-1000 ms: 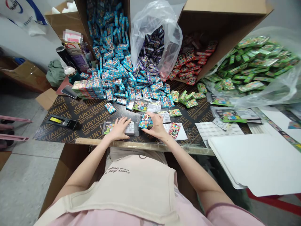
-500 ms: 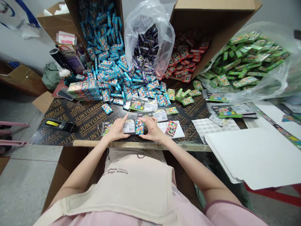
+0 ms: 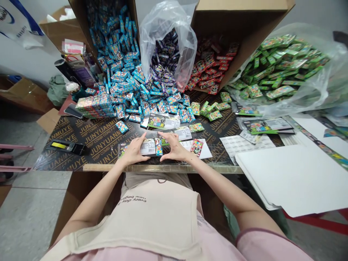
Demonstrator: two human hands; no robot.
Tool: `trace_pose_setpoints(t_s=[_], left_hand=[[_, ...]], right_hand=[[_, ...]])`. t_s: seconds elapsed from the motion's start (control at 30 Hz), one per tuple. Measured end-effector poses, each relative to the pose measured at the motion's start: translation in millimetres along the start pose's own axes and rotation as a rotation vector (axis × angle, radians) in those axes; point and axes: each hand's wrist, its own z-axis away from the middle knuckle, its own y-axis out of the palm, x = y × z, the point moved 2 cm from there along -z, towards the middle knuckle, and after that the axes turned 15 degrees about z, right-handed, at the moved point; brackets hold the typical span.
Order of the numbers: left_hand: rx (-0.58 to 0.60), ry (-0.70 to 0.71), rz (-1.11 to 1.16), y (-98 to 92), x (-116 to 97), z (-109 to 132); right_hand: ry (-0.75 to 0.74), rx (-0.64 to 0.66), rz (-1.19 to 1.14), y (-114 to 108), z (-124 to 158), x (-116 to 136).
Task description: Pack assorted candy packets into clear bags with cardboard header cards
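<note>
My left hand [image 3: 133, 151] and my right hand [image 3: 174, 148] meet at the near edge of the dark printed board [image 3: 100, 136]. Between them lies a flat plastic packet with a white barcode label [image 3: 149, 146]. A small blue box [image 3: 158, 145] sits at the packet's right end. The fingers of both hands curl round the packet's ends, the right-hand fingers over the blue box. A red box [image 3: 197, 146] lies on a white sheet just right of my right hand. More flat packets [image 3: 163, 121] lie just beyond.
Heaps of small boxes fill the back: blue [image 3: 127, 78], purple in a clear bag [image 3: 165, 59], red in a carton [image 3: 214, 69], green in a bag [image 3: 280, 69]. A black tool [image 3: 67, 146] lies left. White sheets [image 3: 290, 177] cover the right. A stack of boxes [image 3: 94, 106] stands at the left.
My right hand brought the blue box left to the packet's right end. Both hands have closed in round the packet.
</note>
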Motion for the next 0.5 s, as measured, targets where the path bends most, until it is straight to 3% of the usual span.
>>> trace_pose_setpoints(t_s=[0.1,0.2,0.27,0.4,0.5], left_hand=[[-0.051,-0.008,0.003,-2.4,2,-3],[-0.045,-0.009,0.018,0.0,3,-6],[-0.039,-0.018,0.022,2.4,5,-9],[-0.015,-0.060,-0.025,7.4,6,-16],[0.058,-0.107,-0.097,15.7,7,-20]], right_hand=[[0.101,-0.117,-0.015,7,8,8],[0.017,-0.039,-0.052,16,9,17],[0.013,-0.047,-0.015,15,-2,11],[0.396,-0.346,0.240,-7,-64,-47],[0.534,-0.318,0.442,-21,-128,-96]])
